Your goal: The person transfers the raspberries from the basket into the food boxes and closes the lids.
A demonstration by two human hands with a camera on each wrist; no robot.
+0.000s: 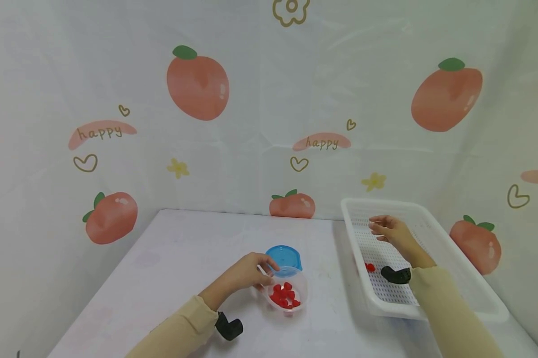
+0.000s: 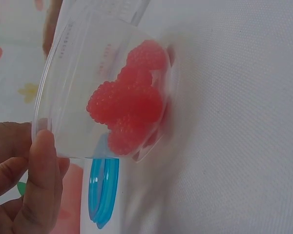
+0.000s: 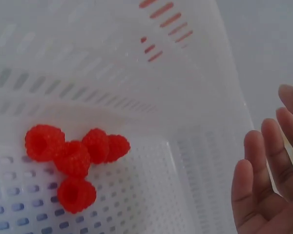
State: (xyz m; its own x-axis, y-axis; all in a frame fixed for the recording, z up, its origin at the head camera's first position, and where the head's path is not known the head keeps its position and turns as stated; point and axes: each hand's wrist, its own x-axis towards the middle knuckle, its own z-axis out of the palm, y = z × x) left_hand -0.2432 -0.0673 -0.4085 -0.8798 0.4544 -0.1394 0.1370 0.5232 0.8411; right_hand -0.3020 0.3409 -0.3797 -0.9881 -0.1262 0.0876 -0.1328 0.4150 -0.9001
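My left hand (image 1: 251, 271) pinches the rim of a clear plastic tub (image 2: 73, 112) that stands on the table. Several red raspberries (image 2: 127, 105) lie in the bottom of the tub. Over the white basket (image 1: 399, 309) hovers my right hand (image 1: 396, 236), its fingers loosely extended and nothing held. More raspberries (image 3: 73, 158) are clustered on the basket's slotted floor, apart from the right fingers (image 3: 256, 170). Just behind the tub sits a blue lid (image 1: 283, 256).
The white table (image 1: 197, 238) reaches back to a hanging cloth (image 1: 251, 124) printed with fruit. The basket's raised walls border the right side of the table. Each wrist carries a black camera mount (image 1: 228, 327).
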